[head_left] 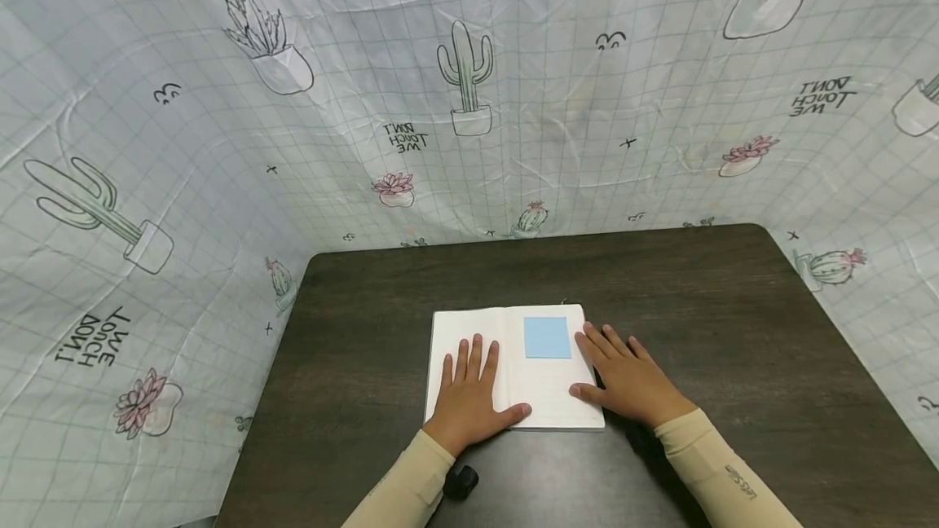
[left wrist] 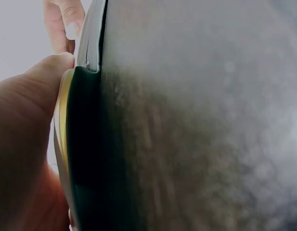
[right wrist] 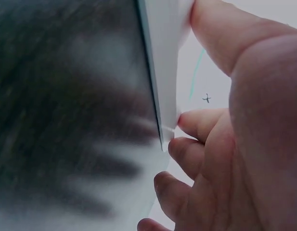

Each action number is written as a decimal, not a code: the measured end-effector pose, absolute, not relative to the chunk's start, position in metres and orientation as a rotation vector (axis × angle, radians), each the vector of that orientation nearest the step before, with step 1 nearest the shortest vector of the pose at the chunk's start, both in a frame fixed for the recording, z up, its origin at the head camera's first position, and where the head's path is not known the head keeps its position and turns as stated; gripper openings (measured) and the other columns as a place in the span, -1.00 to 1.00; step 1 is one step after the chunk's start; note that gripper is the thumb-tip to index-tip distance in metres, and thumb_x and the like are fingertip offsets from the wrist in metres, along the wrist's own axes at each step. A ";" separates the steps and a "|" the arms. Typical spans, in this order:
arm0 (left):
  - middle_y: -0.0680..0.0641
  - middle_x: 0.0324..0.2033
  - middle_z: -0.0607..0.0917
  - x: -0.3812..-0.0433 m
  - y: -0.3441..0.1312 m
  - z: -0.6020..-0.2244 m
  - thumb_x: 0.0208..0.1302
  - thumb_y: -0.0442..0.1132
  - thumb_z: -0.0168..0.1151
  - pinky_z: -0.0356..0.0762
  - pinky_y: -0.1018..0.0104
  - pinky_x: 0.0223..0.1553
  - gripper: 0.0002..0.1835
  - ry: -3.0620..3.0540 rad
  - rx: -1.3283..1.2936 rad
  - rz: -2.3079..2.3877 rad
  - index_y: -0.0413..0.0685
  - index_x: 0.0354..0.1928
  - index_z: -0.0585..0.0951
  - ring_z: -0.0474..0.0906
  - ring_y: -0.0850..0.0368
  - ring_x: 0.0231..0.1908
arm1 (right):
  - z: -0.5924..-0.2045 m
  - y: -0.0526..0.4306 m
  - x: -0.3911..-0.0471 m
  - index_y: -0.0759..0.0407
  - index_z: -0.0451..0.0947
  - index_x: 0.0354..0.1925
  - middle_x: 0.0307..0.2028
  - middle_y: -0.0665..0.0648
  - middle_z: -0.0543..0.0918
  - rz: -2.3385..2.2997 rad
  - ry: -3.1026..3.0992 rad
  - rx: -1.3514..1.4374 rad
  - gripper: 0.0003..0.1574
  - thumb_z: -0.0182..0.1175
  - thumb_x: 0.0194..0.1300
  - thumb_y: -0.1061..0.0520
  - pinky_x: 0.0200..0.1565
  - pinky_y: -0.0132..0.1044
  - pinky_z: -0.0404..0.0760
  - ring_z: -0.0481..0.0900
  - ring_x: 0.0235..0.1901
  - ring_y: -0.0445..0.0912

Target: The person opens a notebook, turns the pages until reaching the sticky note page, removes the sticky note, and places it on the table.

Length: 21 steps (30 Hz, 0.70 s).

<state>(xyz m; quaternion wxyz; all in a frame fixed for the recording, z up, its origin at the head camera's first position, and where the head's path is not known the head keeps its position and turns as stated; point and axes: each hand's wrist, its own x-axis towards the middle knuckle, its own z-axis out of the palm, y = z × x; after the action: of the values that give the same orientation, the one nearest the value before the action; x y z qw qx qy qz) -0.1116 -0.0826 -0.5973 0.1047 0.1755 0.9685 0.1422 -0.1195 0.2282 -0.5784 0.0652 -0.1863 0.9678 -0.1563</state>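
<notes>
I log the notebook (head_left: 546, 393) as open and flat on the worktop (head_left: 367, 341), centred toward the near edge, with a blue square (head_left: 547, 338) lying on the upper right page. From my remote seat I judge opening and placing done; lifting the hands off is not yet done. Left hand (head_left: 468, 406): fingers straight and spread on the left page, thumb reaching past the fold, gripping nothing. Right hand (head_left: 627, 380): extended, fingertips and thumb at the right page's outer edge (I see no pinch in the wrist view). The worktop is dark, wood-grained, round-cornered, with a pale sheen nearest me. Behind and at both sides hangs white gridded cloth (head_left: 557, 88), creased, printed with potted cacti and mirrored lettering.
</notes>
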 end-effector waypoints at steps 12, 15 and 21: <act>-0.18 0.76 -0.16 -0.117 -0.082 -0.597 0.28 0.73 -0.03 -0.21 -0.32 0.64 0.28 2.855 0.496 0.360 0.08 0.78 -0.06 -0.27 -0.23 0.73 | -0.564 0.222 -0.134 0.19 0.21 0.68 0.68 0.31 0.17 -0.423 2.959 -0.597 0.20 0.35 0.41 -0.41 0.52 0.49 0.10 0.12 0.64 0.35; -0.19 0.75 -0.13 -0.116 -0.082 -0.595 0.27 0.72 0.00 -0.17 -0.33 0.64 0.28 2.854 0.497 0.369 0.06 0.78 -0.03 -0.24 -0.25 0.73 | -0.560 0.219 -0.137 0.18 0.25 0.66 0.66 0.34 0.21 -0.393 2.977 -0.619 0.19 0.37 0.39 -0.41 0.50 0.49 0.14 0.16 0.63 0.36; -0.21 0.75 -0.10 -0.113 -0.081 -0.595 0.27 0.71 0.03 -0.14 -0.34 0.63 0.28 2.853 0.506 0.370 0.06 0.78 0.00 -0.21 -0.27 0.72 | -0.560 0.215 -0.144 0.13 0.31 0.64 0.64 0.35 0.25 -0.339 2.976 -0.624 0.16 0.40 0.36 -0.41 0.51 0.46 0.16 0.17 0.63 0.34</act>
<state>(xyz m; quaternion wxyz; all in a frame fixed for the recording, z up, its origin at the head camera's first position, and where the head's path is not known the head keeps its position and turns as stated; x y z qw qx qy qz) -0.1129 -0.0812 -0.5952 0.1101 0.1723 0.9707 0.1260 -0.1442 0.2150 -0.5595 0.0410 -0.2039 0.9718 -0.1108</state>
